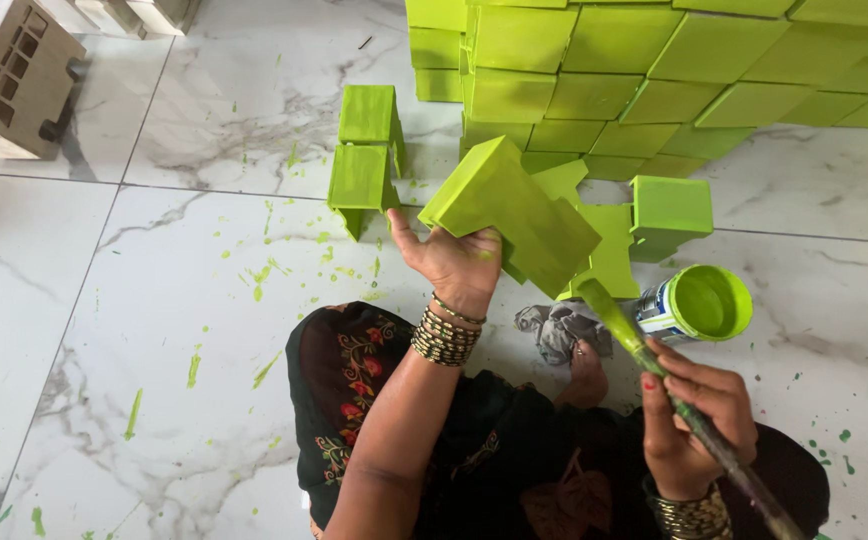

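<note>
Bright, even daylight; soft shadows, sharp focus.

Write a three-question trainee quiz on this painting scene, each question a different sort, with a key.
1. True or false: the left hand holds up a green painted box.
2. Which does the right hand grip? A) a rag B) a paintbrush C) the paint can
3. Fill in: the open can of green paint stands on the floor beside a crumpled grey ____.

Key: 1 true. 2 B. 3 rag.
</note>
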Demonstrator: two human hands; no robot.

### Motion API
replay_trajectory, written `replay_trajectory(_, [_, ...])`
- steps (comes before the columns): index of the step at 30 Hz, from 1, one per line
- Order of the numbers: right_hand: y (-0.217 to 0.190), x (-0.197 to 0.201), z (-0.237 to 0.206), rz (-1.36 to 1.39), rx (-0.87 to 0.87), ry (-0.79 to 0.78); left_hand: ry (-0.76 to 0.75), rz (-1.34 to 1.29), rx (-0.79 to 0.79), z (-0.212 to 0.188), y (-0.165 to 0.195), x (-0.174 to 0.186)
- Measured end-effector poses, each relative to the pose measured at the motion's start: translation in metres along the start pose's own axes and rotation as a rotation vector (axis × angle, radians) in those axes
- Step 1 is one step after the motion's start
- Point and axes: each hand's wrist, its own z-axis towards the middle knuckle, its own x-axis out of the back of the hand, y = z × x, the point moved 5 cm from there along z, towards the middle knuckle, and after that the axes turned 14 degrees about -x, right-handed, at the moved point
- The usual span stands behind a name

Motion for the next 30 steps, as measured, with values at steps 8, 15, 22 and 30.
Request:
replay_trajectory(8, [-0.022, -0.04, -0.01, 0.016, 0.151, -0.057, -0.128, 0.067, -0.012, -0.025, -0.02, -0.013])
replay_trajectory(15, [-0.014, -0.038, -0.02, -0.113, 0.147, -0.069, -0.204, 0.074, -0.103, -0.036, -0.007, -0.03])
replay_trajectory(22, [-0.027, -0.036, -0.025, -0.054, 0.244, -0.088, -0.32, 0.099, -0.067, -0.046, -0.009, -0.033])
replay_trajectory(30, [-0.031, -0.064, 0.0, -0.067, 0.201, -0.06, -0.416, 0.054, -0.017, -0.066, -0.003, -0.029])
